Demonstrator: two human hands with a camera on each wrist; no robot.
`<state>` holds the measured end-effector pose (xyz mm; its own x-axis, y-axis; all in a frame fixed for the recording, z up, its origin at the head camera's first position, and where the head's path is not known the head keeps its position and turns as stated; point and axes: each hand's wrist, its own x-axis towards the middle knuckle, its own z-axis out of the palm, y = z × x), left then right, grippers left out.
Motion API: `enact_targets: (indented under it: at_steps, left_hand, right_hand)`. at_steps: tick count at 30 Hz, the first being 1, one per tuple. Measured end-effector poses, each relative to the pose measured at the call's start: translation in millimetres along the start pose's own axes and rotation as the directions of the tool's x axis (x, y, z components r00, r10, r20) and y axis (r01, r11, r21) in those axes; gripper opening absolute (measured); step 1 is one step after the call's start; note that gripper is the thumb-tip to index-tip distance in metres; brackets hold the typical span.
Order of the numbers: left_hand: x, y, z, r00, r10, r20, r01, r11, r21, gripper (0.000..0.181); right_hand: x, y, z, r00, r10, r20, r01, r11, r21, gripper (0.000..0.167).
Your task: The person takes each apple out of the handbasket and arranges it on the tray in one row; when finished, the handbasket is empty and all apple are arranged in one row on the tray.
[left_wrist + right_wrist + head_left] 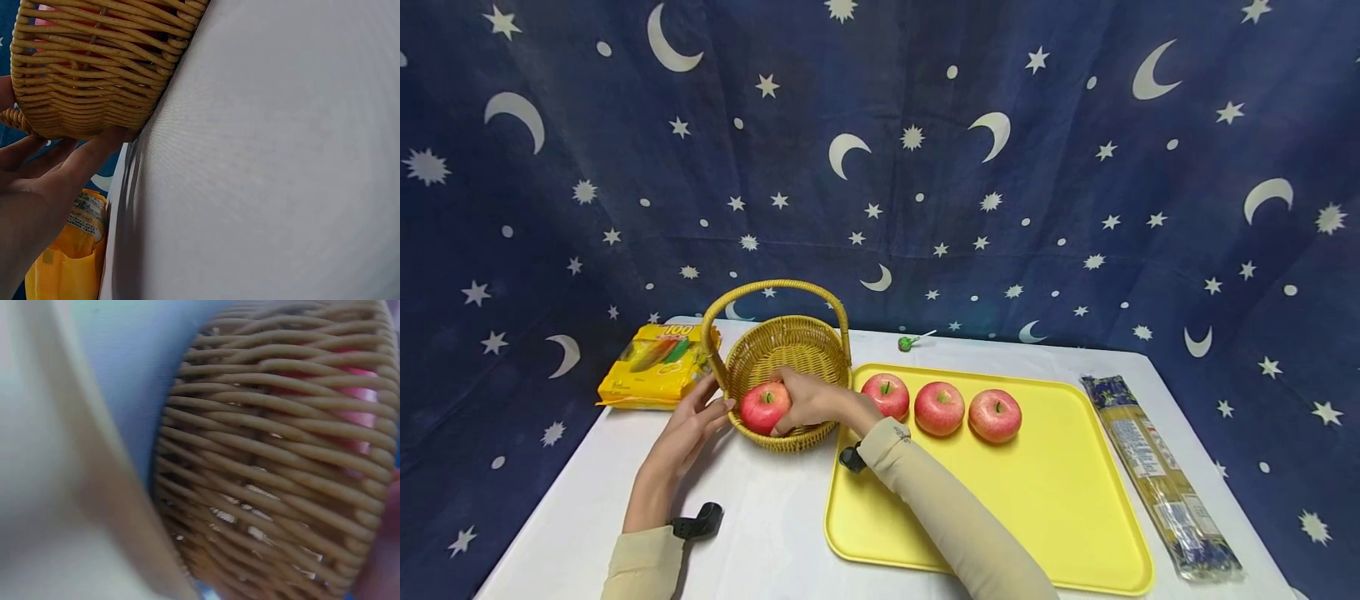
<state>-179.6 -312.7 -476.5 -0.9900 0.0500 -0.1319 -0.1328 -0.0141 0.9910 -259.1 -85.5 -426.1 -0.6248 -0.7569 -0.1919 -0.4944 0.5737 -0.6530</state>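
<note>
A wicker basket (pixel 790 346) with an arched handle stands on the table at centre left. Inside it, at the near left, my right hand (pixel 805 400) grips a red apple (pixel 765 407) by its right side. My left hand (pixel 681 442) rests against the basket's outer left side, thumb near the rim. In the left wrist view its fingers (pixel 87 159) lie fairly straight along the wicker wall (pixel 94 87). The right wrist view shows the basket's weave (pixel 275 444), with red showing through; most of the right hand is hidden there.
On a yellow tray (pixel 1037 517) to the right sit three apples (pixel 939 408) in a row. A yellow packet (pixel 655 367) lies left of the basket. Behind the tray is a green lollipop (pixel 906 342); a long clear-wrapped pack (pixel 1157 475) lies at the right.
</note>
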Motion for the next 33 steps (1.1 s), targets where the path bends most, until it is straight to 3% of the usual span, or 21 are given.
enact_targets:
  at_steps: [12, 19, 28, 33]
  left_hand:
    - [0.2, -0.5, -0.8, 0.999, -0.030, -0.011, 0.030, 0.999, 0.011, 0.085]
    - [0.2, 0.5, 0.2, 0.999, -0.044, -0.013, 0.044, 0.999, 0.015, 0.084]
    - [-0.1, 0.6, 1.0, 1.000, -0.028, -0.006, 0.028, 1.000, 0.012, 0.082]
    - [-0.5, 1.1, 0.7, 1.000, -0.010, 0.003, 0.010, 1.000, 0.001, 0.080]
  right_hand:
    - [-7.7, 0.3, 10.7, 0.994, 0.017, -0.107, -0.019, 1.000, -0.016, 0.079]
    - [-15.7, 2.2, 12.6, 0.984, 0.011, -0.180, -0.003, 0.999, 0.045, 0.073]
    - [-33.6, 7.2, 11.4, 0.946, -0.022, -0.324, 0.054, 0.995, 0.089, 0.074]
    - [-47.5, 8.3, 7.6, 0.920, -0.009, -0.392, 0.089, 0.978, 0.186, 0.075]
